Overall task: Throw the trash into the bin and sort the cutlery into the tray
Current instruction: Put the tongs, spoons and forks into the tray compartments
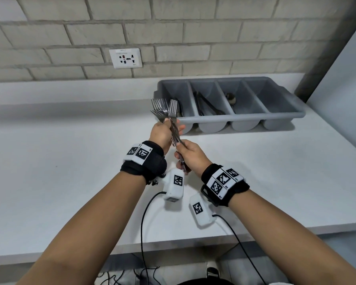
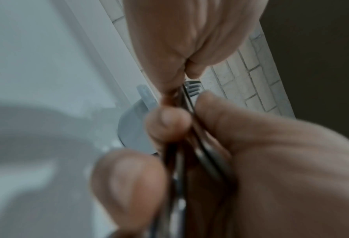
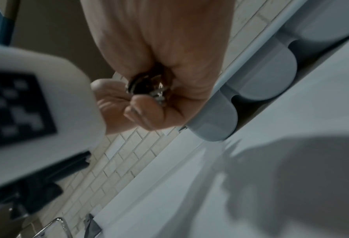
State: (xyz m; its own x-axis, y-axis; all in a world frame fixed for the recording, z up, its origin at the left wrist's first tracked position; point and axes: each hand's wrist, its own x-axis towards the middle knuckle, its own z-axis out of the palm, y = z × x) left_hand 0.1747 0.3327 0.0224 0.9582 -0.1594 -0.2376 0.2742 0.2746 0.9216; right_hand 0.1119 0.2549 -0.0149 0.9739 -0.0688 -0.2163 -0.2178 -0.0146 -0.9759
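A bunch of metal forks [image 1: 165,109] stands tines-up above the white counter, just in front of the grey four-compartment cutlery tray [image 1: 243,118]. My left hand [image 1: 162,132] grips the bunch high on the handles, near the necks. My right hand [image 1: 190,155] grips the lower handle ends. In the left wrist view the left hand [image 2: 179,40] and the dark handles [image 2: 181,161] are blurred. The right wrist view shows my right hand [image 3: 159,48] curled round the handle ends [image 3: 147,87]. The tray's second compartment holds dark utensils [image 1: 206,103] and the third a spoon [image 1: 231,97]. No bin is in view.
The tray sits at the back right of the white counter [image 1: 70,161], against a brick wall with a socket [image 1: 125,58]. A light panel [image 1: 347,79] closes the right side. Cables [image 1: 144,233] hang from the wrist cameras over the counter's front edge.
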